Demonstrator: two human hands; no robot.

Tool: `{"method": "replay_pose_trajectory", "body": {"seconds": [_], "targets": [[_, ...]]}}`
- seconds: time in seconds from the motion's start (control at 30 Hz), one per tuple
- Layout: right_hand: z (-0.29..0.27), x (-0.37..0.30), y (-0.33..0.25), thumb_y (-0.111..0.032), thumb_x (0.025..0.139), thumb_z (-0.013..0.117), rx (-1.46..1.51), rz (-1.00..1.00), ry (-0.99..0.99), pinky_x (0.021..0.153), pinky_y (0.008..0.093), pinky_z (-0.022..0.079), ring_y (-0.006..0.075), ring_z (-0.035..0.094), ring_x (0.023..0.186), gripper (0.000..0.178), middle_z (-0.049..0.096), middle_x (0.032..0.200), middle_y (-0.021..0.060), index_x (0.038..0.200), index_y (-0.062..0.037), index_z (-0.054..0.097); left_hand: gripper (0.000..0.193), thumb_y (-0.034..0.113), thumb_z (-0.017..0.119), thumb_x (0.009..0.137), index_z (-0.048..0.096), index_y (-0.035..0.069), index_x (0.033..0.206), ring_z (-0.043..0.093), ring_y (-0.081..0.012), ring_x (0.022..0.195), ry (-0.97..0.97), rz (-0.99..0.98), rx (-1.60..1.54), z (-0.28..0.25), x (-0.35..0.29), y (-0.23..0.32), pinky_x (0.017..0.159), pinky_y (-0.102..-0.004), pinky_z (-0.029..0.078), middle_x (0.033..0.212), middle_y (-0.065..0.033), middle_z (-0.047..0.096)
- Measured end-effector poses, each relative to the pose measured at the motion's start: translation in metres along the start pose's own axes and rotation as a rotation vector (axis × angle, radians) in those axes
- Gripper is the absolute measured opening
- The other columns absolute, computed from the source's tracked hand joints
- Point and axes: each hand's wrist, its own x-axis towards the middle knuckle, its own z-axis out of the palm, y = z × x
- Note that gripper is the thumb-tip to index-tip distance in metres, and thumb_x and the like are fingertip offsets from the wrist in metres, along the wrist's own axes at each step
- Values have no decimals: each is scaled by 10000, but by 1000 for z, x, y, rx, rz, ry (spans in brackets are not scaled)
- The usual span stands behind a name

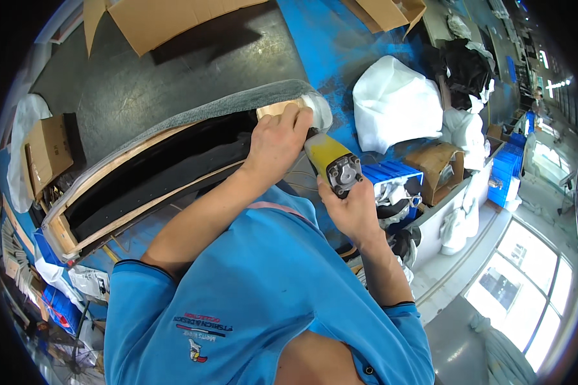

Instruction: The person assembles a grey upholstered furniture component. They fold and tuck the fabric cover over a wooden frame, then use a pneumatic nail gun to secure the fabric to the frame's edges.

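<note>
A long wooden furniture frame [149, 149], wrapped on its far side in grey fabric [202, 108], lies slantwise before me with a black lining [164, 168] in its hollow. At the frame's right end, my left hand [275, 144] has its fingers bent over the wooden edge, pinching the fabric beside the white padding [319, 110]. My right hand [353, 208] is wrapped round a yellow staple gun [324, 156], whose round metal cap faces up. The gun's nose is close to that same corner, by my left fingertips; its tip is hidden, so contact cannot be told.
Cardboard boxes [167, 22] stand at the table's far side, another box [48, 154] at the left. To the right are a white bag [398, 102], a blue crate [392, 172] with scraps, and an open brown carton [435, 170]. A thin hose [298, 173] runs near the gun.
</note>
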Motion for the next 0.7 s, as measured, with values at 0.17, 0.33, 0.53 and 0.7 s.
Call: {"method": "replay_pose_trajectory", "body": {"seconds": [0.17, 0.33, 0.53, 0.7], "targets": [[0, 1, 2, -123, 891, 711, 133, 130, 20, 761, 394, 565, 342, 739, 862, 267, 742, 936, 199, 1114, 23, 694, 256, 292, 743, 900, 648, 103, 1045, 643, -272, 742, -182, -30, 2, -35, -20, 1, 661, -387, 461, 878, -69, 630], [-4, 6, 3, -136, 948, 696, 136, 84, -5, 619, 300, 526, 146, 636, 661, 234, 719, 840, 83, 1090, 49, 692, 275, 332, 777, 872, 647, 101, 946, 657, -273, 722, -360, 34, -89, -54, -22, -19, 669, -387, 448, 783, -73, 659], [-7, 7, 3, -129, 962, 688, 95, 79, -30, 582, 278, 517, 94, 603, 613, 223, 712, 846, 47, 1104, 43, 689, 238, 265, 743, 913, 610, 89, 823, 654, -295, 642, -291, 214, -132, -49, -12, -25, 608, -404, 480, 681, -81, 634], [-1, 1, 8, -135, 941, 692, 121, 70, 2, 654, 321, 530, 185, 642, 710, 230, 716, 886, 99, 1099, 31, 694, 260, 244, 734, 929, 584, 101, 773, 635, -286, 578, -236, 195, -260, -38, -15, -33, 536, -404, 486, 648, -72, 609]]}}
